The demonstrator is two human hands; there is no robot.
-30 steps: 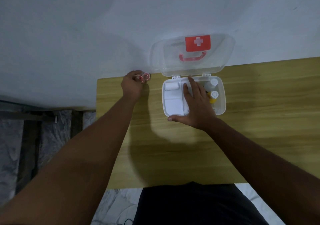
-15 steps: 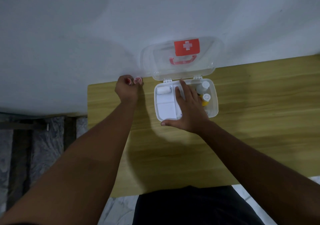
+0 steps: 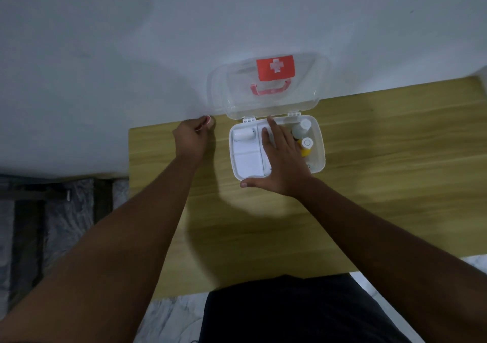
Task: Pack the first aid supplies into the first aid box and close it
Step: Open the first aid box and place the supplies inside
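Observation:
The white first aid box (image 3: pixel 321 155) stands open at the table's far edge, its clear lid (image 3: pixel 224 97) with a red cross label and red handle leaning against the wall. Inside lie a white bandage roll (image 3: pixel 243 134), a white pad (image 3: pixel 247 161), a clear bottle (image 3: pixel 301 129) and a yellow bottle (image 3: pixel 306 146). My right hand (image 3: pixel 280 162) lies flat over the box's middle, fingers spread, thumb on the front rim. My left hand (image 3: pixel 190 138) is to the left of the box, closed around small red-handled scissors (image 3: pixel 207 122), mostly hidden.
The wooden table (image 3: pixel 369 174) runs against a white wall (image 3: pixel 105 52). Its left edge lies just left of my left hand, with dark flooring (image 3: pixel 52 211) below. My dark clothing (image 3: pixel 290 311) meets the near edge.
My left hand has closed further over the red-handled scissors, hiding most of them. My right hand stays flat on the box. The view has shifted slightly.

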